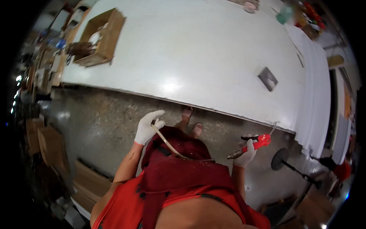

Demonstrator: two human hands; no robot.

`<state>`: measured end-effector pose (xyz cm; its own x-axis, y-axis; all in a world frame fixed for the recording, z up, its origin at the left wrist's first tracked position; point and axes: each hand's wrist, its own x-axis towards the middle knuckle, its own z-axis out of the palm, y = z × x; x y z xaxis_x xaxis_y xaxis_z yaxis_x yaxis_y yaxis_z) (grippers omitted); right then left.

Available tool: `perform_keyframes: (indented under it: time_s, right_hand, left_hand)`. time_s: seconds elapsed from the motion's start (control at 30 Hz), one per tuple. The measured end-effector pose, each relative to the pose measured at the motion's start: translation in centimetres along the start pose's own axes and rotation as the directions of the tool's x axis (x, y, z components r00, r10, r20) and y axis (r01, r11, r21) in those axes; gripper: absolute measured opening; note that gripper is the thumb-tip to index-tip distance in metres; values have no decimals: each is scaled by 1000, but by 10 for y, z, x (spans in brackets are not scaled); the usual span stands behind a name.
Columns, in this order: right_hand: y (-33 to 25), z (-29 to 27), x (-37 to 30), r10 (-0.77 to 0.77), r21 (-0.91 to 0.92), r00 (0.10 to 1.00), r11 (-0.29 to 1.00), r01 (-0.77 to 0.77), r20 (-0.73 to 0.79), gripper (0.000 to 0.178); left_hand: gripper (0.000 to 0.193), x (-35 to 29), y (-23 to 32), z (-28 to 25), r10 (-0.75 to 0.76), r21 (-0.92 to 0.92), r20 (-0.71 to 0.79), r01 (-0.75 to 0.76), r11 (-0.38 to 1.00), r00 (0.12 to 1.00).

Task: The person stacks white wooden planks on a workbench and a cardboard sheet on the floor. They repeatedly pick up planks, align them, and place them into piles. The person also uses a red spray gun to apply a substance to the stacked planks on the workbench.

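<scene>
My right hand point(248, 155), in a white glove, grips a red air blow gun point(262, 141). The gun has a bent metal nozzle pointing toward the table edge, a black lever and a grey fitting at its rear. A pale hose point(167, 142) runs from near that fitting across the front of my dark red apron point(179, 171). Its upper end passes into my left hand point(148, 126), also white-gloved, which holds it by the thumb with the index finger stretched out. Both hands are on my side of the white table point(171, 45), just off its near edge.
A cardboard box point(114, 34) with items in it stands at the table's left end. A small dark grey plate-like piece point(268, 79) lies toward the right. White sheeting point(316, 91) hangs over the right end. A black round-based stand point(280, 159) is at lower right, cartons point(52, 147) at left.
</scene>
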<state>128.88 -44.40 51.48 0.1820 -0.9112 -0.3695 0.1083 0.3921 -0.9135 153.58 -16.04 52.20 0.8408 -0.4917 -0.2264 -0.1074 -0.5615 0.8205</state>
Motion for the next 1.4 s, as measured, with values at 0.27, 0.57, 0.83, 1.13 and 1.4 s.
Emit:
perform_keyframes:
  time_s: [0.27, 0.57, 0.83, 1.13, 1.4]
  right_hand:
    - [42, 69, -58, 88, -14, 984, 996, -87, 155, 44]
    - [135, 223, -196, 231, -24, 863, 969, -247, 449, 43]
    - [161, 355, -242, 353, -154, 828, 936, -318, 436, 16]
    - [142, 394, -213, 245, -158, 900, 967, -200, 361, 7]
    - [163, 421, -315, 214, -208, 399, 976, -58, 892, 72]
  left_hand:
    - [47, -35, -58, -82, -114, -186, -314, 57, 981, 942]
    - [40, -78, -186, -240, -136, -234, -557, 3, 972, 819]
    - [46, -120, -254, -333, -231, -308, -648, 28, 951, 726]
    - [43, -96, -211, -340, 73, -8, -61, -74, 997, 995]
    - [40, -60, -152, -273, -43, -351, 222, 121, 929, 974]
